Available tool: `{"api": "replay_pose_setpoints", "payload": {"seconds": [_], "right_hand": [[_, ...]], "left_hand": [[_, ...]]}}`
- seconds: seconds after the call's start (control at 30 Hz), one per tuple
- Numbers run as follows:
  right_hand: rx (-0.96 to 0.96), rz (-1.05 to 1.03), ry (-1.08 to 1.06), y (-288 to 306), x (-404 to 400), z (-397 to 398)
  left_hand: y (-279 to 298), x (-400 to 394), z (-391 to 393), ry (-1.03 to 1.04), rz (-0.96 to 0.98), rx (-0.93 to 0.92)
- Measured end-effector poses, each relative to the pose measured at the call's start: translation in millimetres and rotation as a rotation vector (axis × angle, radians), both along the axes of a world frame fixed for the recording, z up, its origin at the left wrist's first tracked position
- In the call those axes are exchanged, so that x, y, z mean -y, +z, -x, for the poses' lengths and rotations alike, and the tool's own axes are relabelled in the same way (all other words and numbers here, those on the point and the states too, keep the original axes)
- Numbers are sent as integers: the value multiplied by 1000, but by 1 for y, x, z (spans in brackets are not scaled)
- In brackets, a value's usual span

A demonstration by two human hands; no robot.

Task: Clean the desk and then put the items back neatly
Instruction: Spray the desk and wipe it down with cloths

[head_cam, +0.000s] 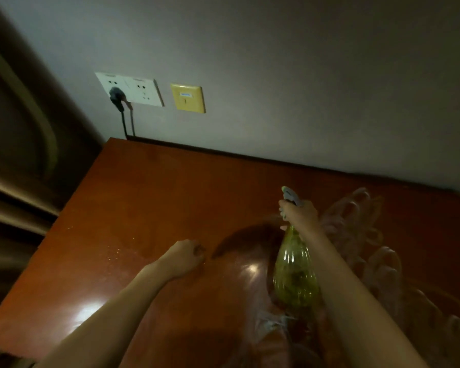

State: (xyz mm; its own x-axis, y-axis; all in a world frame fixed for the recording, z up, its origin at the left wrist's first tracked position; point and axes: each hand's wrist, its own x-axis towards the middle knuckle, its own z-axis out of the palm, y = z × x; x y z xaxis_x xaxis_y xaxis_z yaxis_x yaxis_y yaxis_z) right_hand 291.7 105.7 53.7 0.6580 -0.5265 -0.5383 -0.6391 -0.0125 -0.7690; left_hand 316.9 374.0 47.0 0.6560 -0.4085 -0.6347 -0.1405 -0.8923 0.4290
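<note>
I read the desk [149,197] as mid-clean: the reddish wooden top is bare across its left and far parts, and fine droplets glint on it near the left hand, so wetting looks under way while wiping does not. The right hand [299,212] is wrapped around the neck and trigger head of a yellow-green spray bottle [294,277], held above the near middle of the top with the nozzle aimed toward the far left. The left hand [185,257] rests on the wood just left of the bottle, fingers curled under; it may be bunching something small, but the light is too dim for me to say, so I cannot tell whether it holds anything. To the right of the bottle, along the desk's right side, lies a pale pink fuzzy thing [356,227], blurred, perhaps a duster or cloth. No items to put back are in view, so I judge that half of the job untouched. Behind the desk the wall carries a white socket plate [141,90] with a black plug [116,98] in it and a yellow plate [187,98] beside; a brown curtain [19,144] hangs at left.
</note>
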Motion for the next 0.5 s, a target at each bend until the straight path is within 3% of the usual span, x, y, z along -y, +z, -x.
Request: {"api": "replay_pose_setpoints", "payload": {"seconds": [0.07, 0.17, 0.27, 0.43, 0.5], "right_hand": [[-25, 25, -26, 1, 9, 1], [-183, 144, 122, 3, 13, 9], [-216, 206, 154, 3, 15, 26], [-27, -141, 21, 3, 21, 61], [40, -160, 29, 7, 16, 71]], "left_hand": [[1, 16, 4, -41, 1, 4], [9, 35, 8, -101, -1, 19], [14, 44, 12, -131, 4, 43], [17, 49, 30, -129, -19, 41], [19, 48, 45, -131, -7, 38]]}}
